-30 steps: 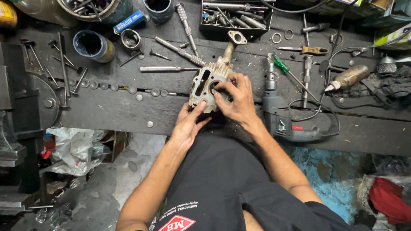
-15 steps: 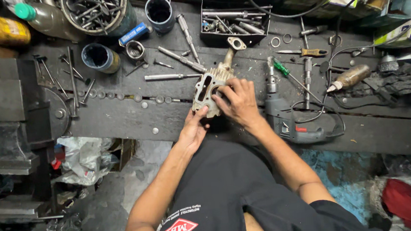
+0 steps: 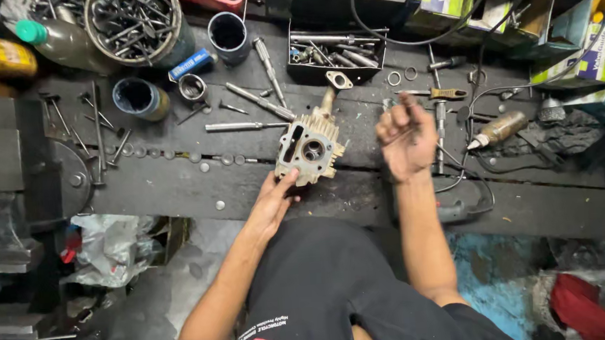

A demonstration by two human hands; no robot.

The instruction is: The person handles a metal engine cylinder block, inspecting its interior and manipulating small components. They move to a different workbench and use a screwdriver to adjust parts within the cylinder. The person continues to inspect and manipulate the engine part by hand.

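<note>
A dark, oil-stained workbench [image 3: 176,189] runs across the scene, its near edge passing just in front of the person's body, with a grey concrete floor [image 3: 148,301] below on the left and a blue patch of floor on the right. A pale metal cylinder head [image 3: 309,147] lies on the bench near the middle, a little back from the near edge. The left hand [image 3: 273,204] rests against its near left corner, fingers extended and touching the casting rather than wrapped around it. The right hand [image 3: 405,138] is raised just right of the cylinder head, apart from it, palm turned up and fingers curled inward; whether it pinches something small I cannot tell.

The far side is crowded: a round tub of bolts [image 3: 137,22] at far left, a dark cup [image 3: 228,34], a black tray of sockets [image 3: 337,50], and cardboard boxes along the far right. Loose rods and small washers are scattered left of the cylinder head. A vise [image 3: 5,184] blocks the left end. A black cable [image 3: 473,172] loops right of the right hand. The barest stretch of bench lies along the near edge, left of the left hand.
</note>
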